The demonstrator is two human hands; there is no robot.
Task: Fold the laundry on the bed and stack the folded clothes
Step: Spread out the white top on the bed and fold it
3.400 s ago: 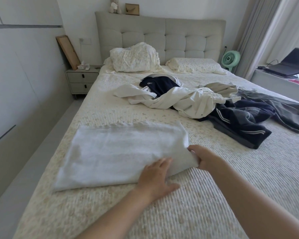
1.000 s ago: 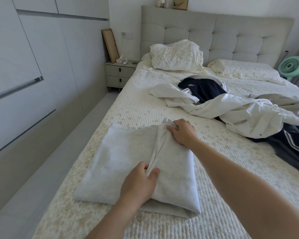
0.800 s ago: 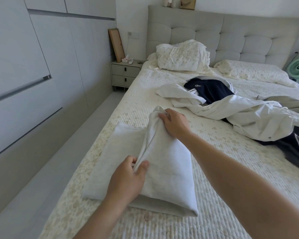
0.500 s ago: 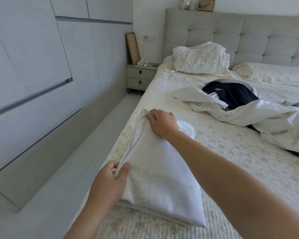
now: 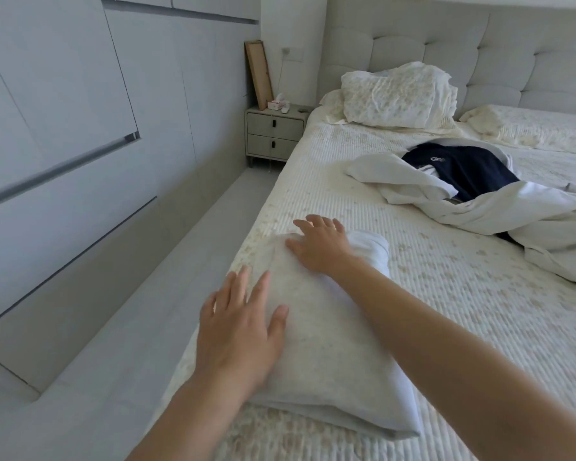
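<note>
A white folded garment [image 5: 333, 354] lies as a narrow bundle near the left edge of the bed [image 5: 463, 294]. My left hand [image 5: 240, 331] rests flat on its near left part with fingers spread. My right hand [image 5: 323, 244] presses flat on its far end, fingers straight. Farther up the bed lies a heap of unfolded laundry: a white garment [image 5: 499, 211] and a navy garment [image 5: 463, 168] with a small logo.
Pillows [image 5: 396, 94] lie against the padded headboard [image 5: 512, 54]. A nightstand [image 5: 273, 134] with small items stands at the bed's far left, a wooden frame [image 5: 258, 74] leaning behind it. White wardrobe doors [image 5: 64, 161] line a narrow floor strip on the left.
Both hands carried the right half of the white garment over to the left, folding it into a narrow bundle. They let go of the edges and now lie flat on top.
</note>
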